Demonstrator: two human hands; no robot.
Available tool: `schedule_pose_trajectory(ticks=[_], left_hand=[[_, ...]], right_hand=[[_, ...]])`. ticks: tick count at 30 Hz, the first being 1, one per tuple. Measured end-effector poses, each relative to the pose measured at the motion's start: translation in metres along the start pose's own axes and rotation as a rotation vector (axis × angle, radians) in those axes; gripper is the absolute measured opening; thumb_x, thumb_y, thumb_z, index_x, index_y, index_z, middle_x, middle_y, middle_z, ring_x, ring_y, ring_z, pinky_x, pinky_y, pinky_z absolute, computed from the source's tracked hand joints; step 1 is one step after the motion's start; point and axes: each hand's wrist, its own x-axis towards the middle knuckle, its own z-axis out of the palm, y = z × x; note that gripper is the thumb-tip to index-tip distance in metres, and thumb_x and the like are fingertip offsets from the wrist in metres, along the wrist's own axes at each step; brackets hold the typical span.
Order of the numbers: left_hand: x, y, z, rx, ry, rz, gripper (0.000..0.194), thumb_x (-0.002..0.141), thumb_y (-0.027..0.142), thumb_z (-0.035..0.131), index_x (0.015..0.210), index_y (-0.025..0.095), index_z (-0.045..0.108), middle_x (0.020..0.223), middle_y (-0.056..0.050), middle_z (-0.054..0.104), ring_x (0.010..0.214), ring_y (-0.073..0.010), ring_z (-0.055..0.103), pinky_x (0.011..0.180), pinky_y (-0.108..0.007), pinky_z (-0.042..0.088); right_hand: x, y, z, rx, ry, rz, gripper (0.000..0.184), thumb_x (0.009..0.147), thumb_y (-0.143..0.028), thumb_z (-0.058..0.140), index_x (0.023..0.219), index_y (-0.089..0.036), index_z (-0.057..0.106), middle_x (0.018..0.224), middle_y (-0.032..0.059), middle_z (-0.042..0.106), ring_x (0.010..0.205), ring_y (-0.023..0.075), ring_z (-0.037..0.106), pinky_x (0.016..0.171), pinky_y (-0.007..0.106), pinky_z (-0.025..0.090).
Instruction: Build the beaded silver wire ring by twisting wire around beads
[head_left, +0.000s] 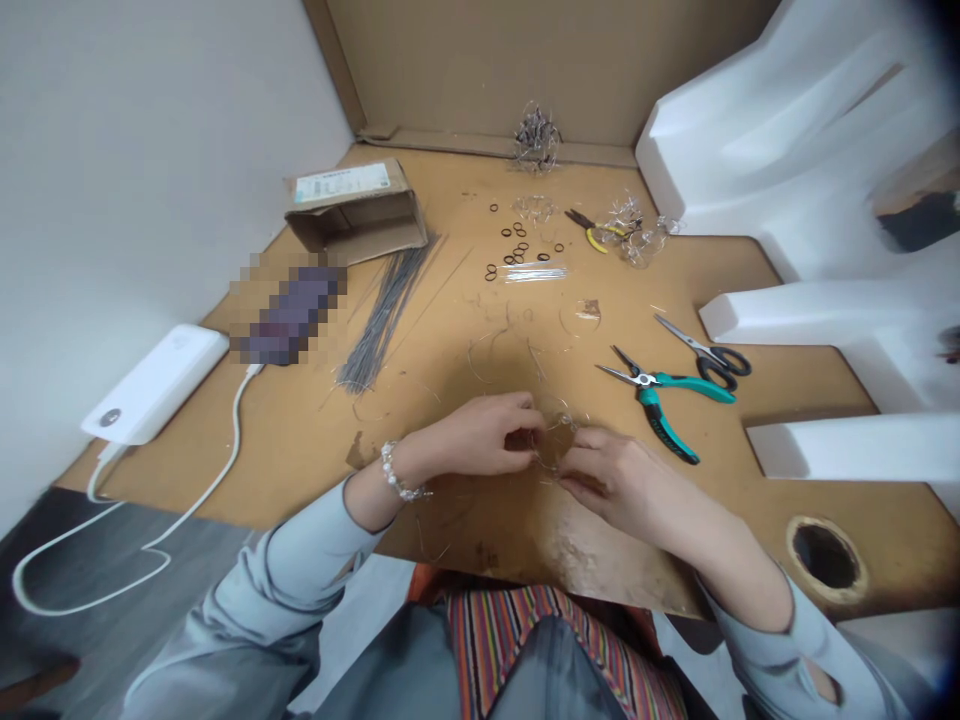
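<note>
Our left hand and right hand sit close together, fingers pinching a thin wire loop between them, apparently lifted off the bench to keep it steady; teal-handled needle-nose pliers lie within easy reach ahead of the right hand.

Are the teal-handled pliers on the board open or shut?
Open: the teal-handled steel pliers lie with their handles spread wide and their pointed tips apart.
</note>
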Motion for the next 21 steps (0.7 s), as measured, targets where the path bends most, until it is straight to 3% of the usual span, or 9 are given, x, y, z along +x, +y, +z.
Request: schedule_pose_trajectory(ticks=[3,9,12,16,21], left_hand=[[0.0004,0.0004,0.0006,0.022,-0.013,0.009,0.012,0.078,0.019,0.053,0.087,0.019,0.061,0.086,-0.001,0.054,0.076,-0.0137,0.054,0.069,-0.023,0.041],[0.0001,0.0009,0.0026,0.035,-0.013,0.010,0.017,0.078,0.020,0.053,0.093,0.019,0.060,0.089,-0.002,0.054,0.077,-0.0142,0.053,0.070,-0.024,0.041],[-0.0002,0.0022,0.0018,0.036,-0.015,0.008,0.021,0.077,0.029,0.059,0.096,0.019,0.060,0.089,-0.002,0.054,0.078,-0.0152,0.053,0.070,-0.026,0.041],[0.0007,0.0044,0.0020,0.044,-0.004,-0.013,0.033,0.080,0.048,0.059,0.093,0.018,0.061,0.086,-0.002,0.053,0.076,-0.0158,0.052,0.065,-0.026,0.039],[0.0010,0.0080,0.0060,0.092,0.022,-0.031,0.028,0.081,0.044,0.059,0.091,0.017,0.059,0.087,-0.003,0.053,0.078,-0.0171,0.052,0.066,-0.028,0.040]], right_hand=[[0.0046,0.0055,-0.0008,0.048,-0.018,0.027,0.010,0.087,-0.018,0.055,0.080,-0.019,0.062,0.080,0.0032,0.060,0.074,0.0140,0.057,0.066,0.025,0.043],[0.0097,0.0098,0.0019,0.107,0.055,0.169,0.015,0.083,-0.021,0.061,0.070,-0.018,0.056,0.063,-0.0026,0.055,0.057,0.0095,0.050,0.055,0.022,0.036],[0.0101,0.0084,0.0047,0.131,0.052,0.232,0.015,0.083,-0.023,0.062,0.070,-0.019,0.055,0.061,-0.0042,0.054,0.055,0.0089,0.049,0.053,0.022,0.034],[0.0103,0.0063,0.0082,0.159,0.036,0.239,0.016,0.082,-0.021,0.061,0.067,-0.019,0.053,0.060,-0.0043,0.054,0.055,0.0088,0.048,0.052,0.022,0.033],[0.0085,0.0115,-0.0014,0.327,0.112,0.207,0.007,0.082,-0.025,0.061,0.077,-0.019,0.062,0.067,-0.0015,0.061,0.060,0.0102,0.054,0.057,0.022,0.040]])
